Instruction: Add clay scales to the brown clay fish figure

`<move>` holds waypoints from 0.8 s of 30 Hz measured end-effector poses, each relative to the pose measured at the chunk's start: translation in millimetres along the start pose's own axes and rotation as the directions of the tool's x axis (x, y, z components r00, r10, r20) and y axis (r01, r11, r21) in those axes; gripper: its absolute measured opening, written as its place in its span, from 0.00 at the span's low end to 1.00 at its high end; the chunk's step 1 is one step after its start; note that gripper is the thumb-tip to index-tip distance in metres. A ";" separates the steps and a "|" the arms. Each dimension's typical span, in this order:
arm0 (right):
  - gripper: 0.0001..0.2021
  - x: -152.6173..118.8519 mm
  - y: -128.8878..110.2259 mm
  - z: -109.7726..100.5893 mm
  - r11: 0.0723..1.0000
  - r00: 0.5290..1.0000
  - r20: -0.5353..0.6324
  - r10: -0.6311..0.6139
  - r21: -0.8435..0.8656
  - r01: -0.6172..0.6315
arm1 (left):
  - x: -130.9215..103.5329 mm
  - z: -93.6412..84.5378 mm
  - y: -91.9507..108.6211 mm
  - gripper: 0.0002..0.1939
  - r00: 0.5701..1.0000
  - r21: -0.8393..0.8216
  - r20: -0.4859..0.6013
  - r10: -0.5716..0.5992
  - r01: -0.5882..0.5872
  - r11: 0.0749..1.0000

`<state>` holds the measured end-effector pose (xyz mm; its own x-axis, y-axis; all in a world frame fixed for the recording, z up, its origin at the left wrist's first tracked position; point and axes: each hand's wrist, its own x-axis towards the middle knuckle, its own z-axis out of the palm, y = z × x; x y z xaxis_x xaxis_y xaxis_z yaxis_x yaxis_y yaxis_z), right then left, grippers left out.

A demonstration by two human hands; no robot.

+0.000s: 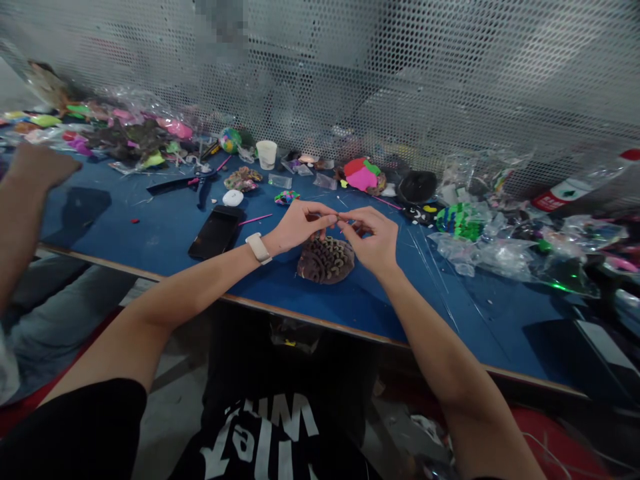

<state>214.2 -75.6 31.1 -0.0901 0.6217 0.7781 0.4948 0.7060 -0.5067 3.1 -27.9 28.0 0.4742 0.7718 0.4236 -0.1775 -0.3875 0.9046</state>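
My left hand [305,225] and my right hand [373,237] meet fingertip to fingertip above the blue table. Both are closed in a pinch around something small and dark, too tiny to name. Just beneath them lies a brown clay-like piece [325,261] with raised, curled strips pressed over its surface. A pale wristband [258,248] circles my left wrist. Close by on the left are a black phone [217,232] and a thin pink stick [256,219]. A small multicoloured lump [287,197] sits right behind my left hand.
A white cup [267,154], dark pliers-like tool [200,185] and white case [233,198] stand farther back. Clear plastic bags [505,247] and a bottle [575,190] crowd the right. Perforated metal [320,87] rises behind. Another person's hand [43,163] is at far left.
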 end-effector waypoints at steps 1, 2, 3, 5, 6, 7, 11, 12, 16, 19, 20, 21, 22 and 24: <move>0.03 -0.5 0.4 1.4 0.999 1.000 0.000 0.028 0.022 -0.028 | 0.1 0.0 0.0 0.30 1.000 0.012 -0.008 0.011 -0.011 1.000; 0.03 -1.0 1.0 3.1 0.996 0.997 0.005 0.073 0.056 -0.074 | 0.1 -0.1 -0.3 0.31 1.000 0.030 -0.012 0.019 -0.019 0.999; 0.04 -1.2 1.7 4.9 0.986 0.991 0.014 0.130 0.104 -0.131 | 0.0 -0.3 -0.9 0.31 0.999 0.054 -0.017 0.028 -0.027 0.998; 0.10 -0.8 2.4 8.7 0.939 0.966 0.035 0.257 0.227 -0.258 | -0.6 -0.9 -2.2 0.30 0.997 0.128 -0.040 0.065 -0.059 0.990; 0.13 -0.4 2.2 10.5 0.903 0.947 0.046 0.318 0.289 -0.318 | -1.1 -1.4 -2.6 0.29 0.994 0.181 -0.056 0.098 -0.087 0.980; 0.16 0.3 1.4 11.9 0.862 0.925 0.060 0.374 0.344 -0.371 | -1.7 -1.8 -2.7 0.27 0.988 0.242 -0.067 0.140 -0.120 0.963; 0.22 2.8 -5.3 14.6 0.691 0.836 0.149 0.528 0.497 -0.525 | -4.7 -3.1 -0.6 0.15 0.958 0.453 -0.028 0.285 -0.242 0.858; 0.23 3.2 -7.0 14.7 0.664 0.822 0.169 0.544 0.512 -0.545 | -5.1 -3.2 0.0 0.13 0.953 0.482 -0.018 0.304 -0.258 0.837; 0.26 4.5 -10.9 13.7 0.591 0.775 0.222 0.591 0.535 -0.604 | -5.3 -3.3 0.7 0.08 0.933 0.537 -0.012 0.360 -0.298 0.789; 0.27 5.9 -11.5 12.2 0.554 0.750 0.254 0.610 0.541 -0.633 | -4.9 -3.8 -0.4 0.08 0.917 0.546 0.014 0.399 -0.341 0.765; 0.27 6.5 -11.7 11.6 0.552 0.748 0.261 0.611 0.537 -0.638 | -4.9 -4.1 -0.7 0.08 0.912 0.552 0.022 0.409 -0.352 0.756; 0.27 7.0 -11.7 11.1 0.552 0.746 0.267 0.609 0.533 -0.641 | -5.0 -4.3 -1.0 0.08 0.908 0.558 0.029 0.417 -0.361 0.747; 0.28 7.5 -11.8 10.7 0.551 0.746 0.271 0.609 0.531 -0.643 | -5.1 -4.5 -1.1 0.08 0.905 0.562 0.035 0.425 -0.369 0.740; 0.28 8.4 -11.8 10.1 0.549 0.744 0.269 0.611 0.533 -0.644 | -5.7 -4.7 -1.1 0.09 0.899 0.566 0.045 0.435 -0.382 0.731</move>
<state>198.8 -75.3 39.8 0.0026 0.9856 0.1692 -0.1310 0.1681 -0.9770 -3.4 -29.5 24.8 0.3877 0.5028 0.7726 0.1770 -0.8632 0.4729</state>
